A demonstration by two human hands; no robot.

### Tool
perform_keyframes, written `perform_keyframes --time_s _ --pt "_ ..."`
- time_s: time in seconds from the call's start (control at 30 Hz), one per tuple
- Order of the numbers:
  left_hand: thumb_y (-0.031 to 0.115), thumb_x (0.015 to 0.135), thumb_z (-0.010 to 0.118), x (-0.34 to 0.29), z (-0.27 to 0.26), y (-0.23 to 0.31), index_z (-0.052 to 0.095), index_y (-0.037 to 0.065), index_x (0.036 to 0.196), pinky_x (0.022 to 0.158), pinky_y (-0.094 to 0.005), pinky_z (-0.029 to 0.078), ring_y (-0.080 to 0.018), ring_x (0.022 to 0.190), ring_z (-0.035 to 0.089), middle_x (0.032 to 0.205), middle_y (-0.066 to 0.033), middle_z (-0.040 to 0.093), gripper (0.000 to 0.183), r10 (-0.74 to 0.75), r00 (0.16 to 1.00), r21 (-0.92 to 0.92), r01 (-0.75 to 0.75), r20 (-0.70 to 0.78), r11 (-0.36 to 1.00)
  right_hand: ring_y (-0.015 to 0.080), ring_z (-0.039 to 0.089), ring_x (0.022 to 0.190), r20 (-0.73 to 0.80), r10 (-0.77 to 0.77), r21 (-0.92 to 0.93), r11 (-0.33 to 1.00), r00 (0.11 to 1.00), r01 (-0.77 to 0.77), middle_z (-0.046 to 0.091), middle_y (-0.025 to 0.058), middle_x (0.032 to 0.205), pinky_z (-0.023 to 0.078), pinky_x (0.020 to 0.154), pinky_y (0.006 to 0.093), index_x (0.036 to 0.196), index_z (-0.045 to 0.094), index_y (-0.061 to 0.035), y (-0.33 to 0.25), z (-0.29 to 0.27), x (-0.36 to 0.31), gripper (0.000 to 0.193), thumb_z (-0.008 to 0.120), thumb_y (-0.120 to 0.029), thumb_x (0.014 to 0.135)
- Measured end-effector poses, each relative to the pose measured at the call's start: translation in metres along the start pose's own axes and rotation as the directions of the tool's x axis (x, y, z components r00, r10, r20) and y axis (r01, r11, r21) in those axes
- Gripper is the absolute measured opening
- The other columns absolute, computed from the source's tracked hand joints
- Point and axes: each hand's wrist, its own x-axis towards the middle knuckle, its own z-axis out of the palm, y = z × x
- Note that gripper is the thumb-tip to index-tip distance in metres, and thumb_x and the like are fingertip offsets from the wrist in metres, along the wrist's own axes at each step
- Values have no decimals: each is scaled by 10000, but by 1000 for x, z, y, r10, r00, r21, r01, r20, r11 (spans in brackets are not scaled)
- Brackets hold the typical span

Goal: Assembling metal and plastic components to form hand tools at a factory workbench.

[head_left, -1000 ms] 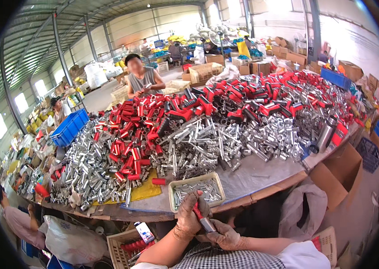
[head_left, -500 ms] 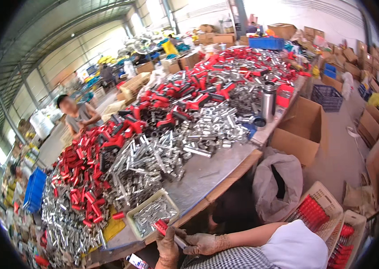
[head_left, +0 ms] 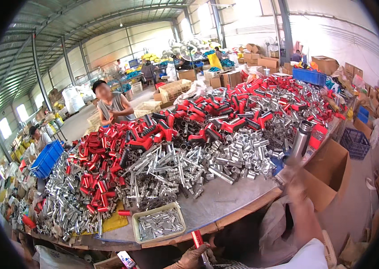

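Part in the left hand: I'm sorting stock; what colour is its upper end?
Red; the upper end shows best in the head view.

On the desk point(head_left: 247, 197), a wide heap of parts: handles point(head_left: 198, 110) toward the back, tubes point(head_left: 104, 188) to the left, rods point(head_left: 167, 166) in front. By the near edge, a tray point(head_left: 161, 239) with pins point(head_left: 159, 223) inside; left of the tray, a sheet point(head_left: 116, 221) partly under the heap. At the heap's left end, a bin point(head_left: 47, 159); at the far right, a tub point(head_left: 309, 77). Toward the desk's right end, a flask point(head_left: 303, 140); beyond that end, an open carton point(head_left: 317, 193), with a crate point(head_left: 356, 144) farther right. Behind the desk, a co-worker point(head_left: 115, 107).
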Motion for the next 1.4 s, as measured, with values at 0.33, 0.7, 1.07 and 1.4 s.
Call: perform_keyframes --time_s 0.33,0.7,1.07,1.4 --pt "206 857 629 17 12 62 544 49 934 522 -356 476 -233 540 564 646 -91 576 195 184 982 -91 -187 -38 978 328 342 1348 -514 55 -425 851 856 -309 312 229 1471 280 1107 369 1493 65 -60 76 -116 146 1213 865 -189 590" --pt "229 811 627 12 -52 105 536 48 819 485 -359 454 -214 498 531 593 -62 523 202 346 885 -178 -412 -313 893 270 543 1138 -502 -83 -340 934 861 -107 524 164 1280 411 994 349 1375 360 -27 117 -113 158 946 797 -35 537" --pt "250 848 597 17 -59 113 529 91 796 483 -347 425 -194 508 494 609 -21 489 180 376 899 -286 -429 -223 857 254 554 1018 -403 -265 -372 922 876 107 555 103 1141 424 960 364 1297 424 -27 -25 -89 121 847 746 -59 515" --pt "312 868 593 34 -71 120 559 135 814 454 -305 342 -142 482 393 576 24 402 188 355 932 -290 -362 -77 886 228 615 955 117 -518 -299 795 847 528 625 66 1085 491 848 358 1183 545 -77 -119 67 -24 639 793 -303 638"
